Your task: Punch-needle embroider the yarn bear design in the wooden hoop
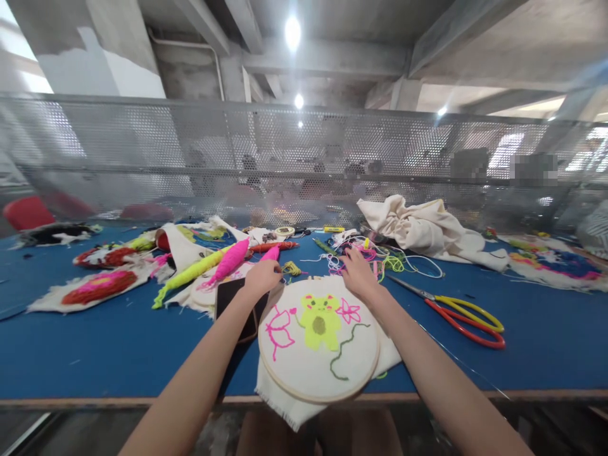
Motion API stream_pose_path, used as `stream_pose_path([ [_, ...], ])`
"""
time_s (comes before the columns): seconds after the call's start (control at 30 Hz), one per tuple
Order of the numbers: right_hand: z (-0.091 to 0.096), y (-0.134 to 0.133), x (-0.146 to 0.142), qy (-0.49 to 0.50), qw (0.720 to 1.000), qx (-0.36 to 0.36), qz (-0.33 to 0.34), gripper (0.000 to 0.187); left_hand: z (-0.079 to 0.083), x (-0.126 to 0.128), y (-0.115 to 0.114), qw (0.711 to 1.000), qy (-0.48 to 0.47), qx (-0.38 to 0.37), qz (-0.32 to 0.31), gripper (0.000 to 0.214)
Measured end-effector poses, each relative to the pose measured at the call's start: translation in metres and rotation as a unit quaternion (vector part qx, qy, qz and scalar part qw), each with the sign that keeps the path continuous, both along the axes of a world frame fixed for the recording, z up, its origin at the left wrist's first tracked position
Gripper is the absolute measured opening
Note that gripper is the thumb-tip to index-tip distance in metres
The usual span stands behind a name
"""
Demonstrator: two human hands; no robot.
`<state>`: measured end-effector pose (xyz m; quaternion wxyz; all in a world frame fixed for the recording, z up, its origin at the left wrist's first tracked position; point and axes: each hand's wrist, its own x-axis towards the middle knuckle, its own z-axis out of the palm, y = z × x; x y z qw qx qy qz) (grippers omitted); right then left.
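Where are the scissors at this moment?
In the head view, the scissors lie on the blue tabletop to the right of the right forearm, their blade tips near the tangled green thread beside the right hand.

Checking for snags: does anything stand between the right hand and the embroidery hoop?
Nothing visible does. The right hand is just beyond the upper-right edge of the embroidery hoop; the tangled threads lie on the hand's far side.
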<state>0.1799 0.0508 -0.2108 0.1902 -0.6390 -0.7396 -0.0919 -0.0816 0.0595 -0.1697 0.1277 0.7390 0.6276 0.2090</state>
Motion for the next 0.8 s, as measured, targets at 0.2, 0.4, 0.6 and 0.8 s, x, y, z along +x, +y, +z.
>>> stream_pose_path([
  [0.2, 0.013, 0.017, -0.037, -0.02, 0.999, -0.006, 0.028, 0.037, 0.003, 0.0, -0.001, 1.0, 0.029, -0.007, -0.009, 0.01],
  [0.4, 0.023, 0.074, -0.055, 0.022, 0.996, -0.055, -0.068, 0.033, 0.002, 0.004, -0.004, 0.998, 0.054, 0.004, -0.023, 0.02],
  [0.6, 0.012, 0.103, -0.07, 0.128, 0.98, -0.096, -0.114, 0.032, -0.002, 0.008, -0.009, 0.997, 0.066, 0.023, -0.012, 0.022],
  [0.8, 0.033, 0.103, -0.072, 0.292, 0.951, -0.086, -0.046, 0.025, -0.003, 0.01, -0.009, 0.997, 0.049, 0.052, -0.023, 0.022],
])
